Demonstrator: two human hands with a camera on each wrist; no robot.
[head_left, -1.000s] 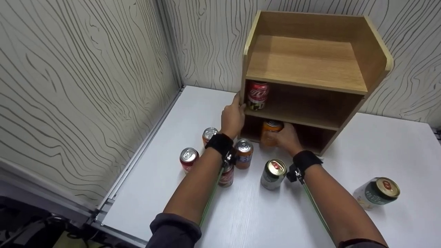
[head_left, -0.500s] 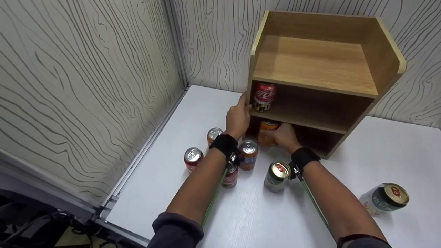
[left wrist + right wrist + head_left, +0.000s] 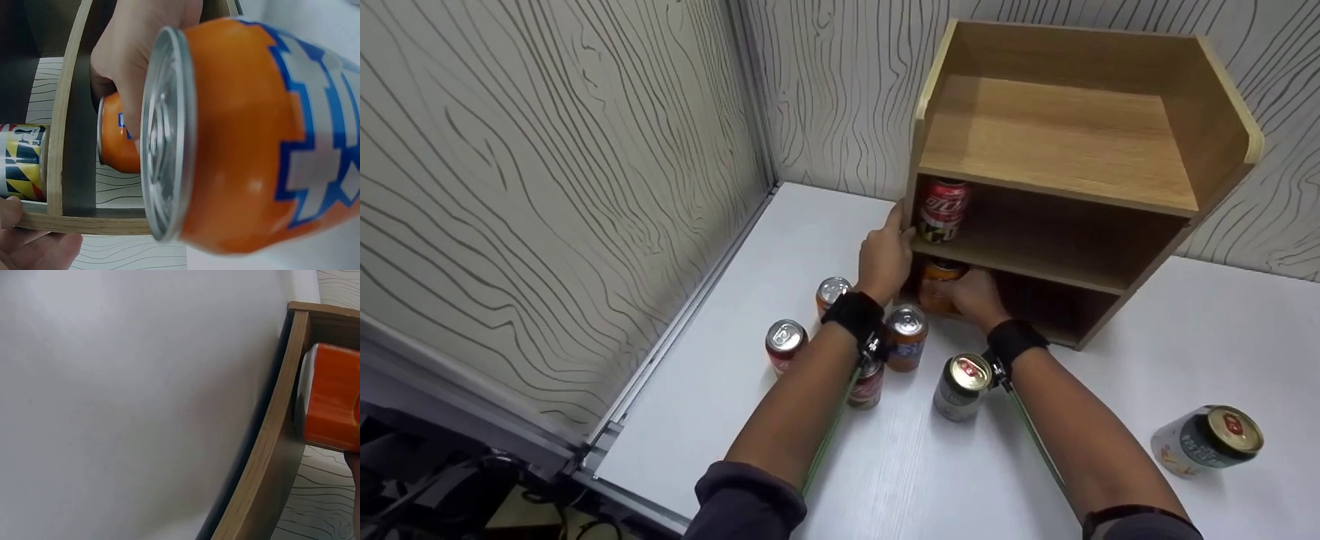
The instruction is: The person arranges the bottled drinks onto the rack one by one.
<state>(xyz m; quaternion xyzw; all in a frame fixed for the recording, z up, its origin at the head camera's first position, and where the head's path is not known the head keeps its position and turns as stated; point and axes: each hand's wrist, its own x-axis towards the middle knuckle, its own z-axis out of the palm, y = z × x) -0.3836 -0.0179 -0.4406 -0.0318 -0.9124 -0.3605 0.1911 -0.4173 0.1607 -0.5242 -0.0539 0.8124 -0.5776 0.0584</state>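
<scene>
My right hand (image 3: 969, 295) holds an orange soda can (image 3: 939, 289) upright inside the bottom compartment of the wooden shelf (image 3: 1057, 142), near its left wall. The right wrist view shows that orange can's lower part just inside the compartment's bottom board. My left hand (image 3: 883, 260) grips the shelf's left side panel, its thumb (image 3: 10, 212) at the front edge and other fingers outside. A red soda can (image 3: 943, 210) stands at the left of the middle compartment. Close below my left wrist stands another orange can (image 3: 906, 337), large in the left wrist view.
On the white table (image 3: 720, 427), a red can (image 3: 786, 345), another orange can (image 3: 832, 294) and a partly hidden red can (image 3: 867, 386) stand around my left forearm. A green-and-white can (image 3: 962, 386) stands by my right wrist, and a similar can (image 3: 1207, 441) farther right.
My right hand has moved the orange can leftward and a little deeper in the bottom compartment. My left hand stays on the side panel. The head view has shifted slightly.
</scene>
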